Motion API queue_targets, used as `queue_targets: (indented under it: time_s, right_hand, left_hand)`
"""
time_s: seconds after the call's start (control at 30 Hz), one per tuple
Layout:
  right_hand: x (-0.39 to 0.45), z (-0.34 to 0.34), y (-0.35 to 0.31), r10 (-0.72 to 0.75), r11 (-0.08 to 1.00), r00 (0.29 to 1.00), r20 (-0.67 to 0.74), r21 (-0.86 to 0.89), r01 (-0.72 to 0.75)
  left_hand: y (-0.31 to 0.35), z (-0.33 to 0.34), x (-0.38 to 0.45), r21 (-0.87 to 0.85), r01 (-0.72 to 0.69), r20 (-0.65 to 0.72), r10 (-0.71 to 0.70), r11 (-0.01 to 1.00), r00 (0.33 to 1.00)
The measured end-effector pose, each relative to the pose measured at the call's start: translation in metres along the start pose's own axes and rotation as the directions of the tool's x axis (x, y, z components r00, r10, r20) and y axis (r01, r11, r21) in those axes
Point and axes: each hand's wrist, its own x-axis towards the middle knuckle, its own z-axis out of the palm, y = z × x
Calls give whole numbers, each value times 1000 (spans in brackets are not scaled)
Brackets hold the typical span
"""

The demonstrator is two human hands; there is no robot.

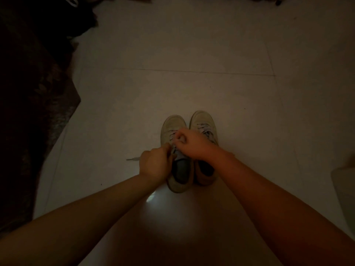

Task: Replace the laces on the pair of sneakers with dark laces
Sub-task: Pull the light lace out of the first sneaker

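Two pale sneakers stand side by side on the tiled floor, toes pointing away from me. The left sneaker point(172, 125) carries a light lace point(172, 136), and both hands work at it. My left hand point(155, 164) pinches the lace at the shoe's left side near the tongue. My right hand point(192, 144) has its fingers curled round a lace strand over the middle eyelets. A loose lace end point(133, 159) trails on the floor to the left. The right sneaker point(203, 121) has light laces and stands untouched. The light is dim.
A dark patterned rug point(34, 104) covers the floor on the left. A pale object point(345, 189) stands at the right edge. Dark furniture legs and clutter point(276, 0) line the far edge. White tiles point(172, 73) spread out beyond the shoes.
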Motion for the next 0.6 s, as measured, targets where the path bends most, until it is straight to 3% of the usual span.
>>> queue_targets:
  time_s: [0.07, 0.13, 0.3, 0.4, 0.43, 0.5, 0.57, 0.6]
  right_hand:
    - [1, 5, -2, -103, 964, 993, 54, -242, 113]
    - [2, 8, -3, -157, 915, 987, 38, -371, 160]
    - [0, 12, -1, -191, 910, 977, -100, -390, 138]
    - [5, 11, 1, -18, 1000, 979, -203, -24, 14]
    - [6, 10, 3, 86, 981, 975, -207, 186, -47]
    - [3, 8, 6, 263, 823, 961, -87, 541, -176]
    - [-2, 6, 10, 283, 746, 959, -20, 633, -206]
    - [-2, 4, 12, 265, 778, 964, -18, 596, -202]
  left_hand:
    - [-1, -1, 0, -1, -19, -14, 19, 1000, 1000]
    - [-2, -2, 0, -22, -10, -14, 10, 1000, 1000]
    - [-1, -5, 3, -62, 36, 40, -34, 997, 999]
    - [-3, -6, 5, -68, 64, 79, -59, 996, 995]
    - [-4, -6, 5, -69, 73, 89, -66, 995, 994]
    - [-4, -7, 6, -76, 75, 96, -68, 994, 993]
    - [-3, -8, 6, -67, 60, 95, -53, 996, 994]
    - [-3, -8, 7, -51, 43, 94, -38, 998, 995]
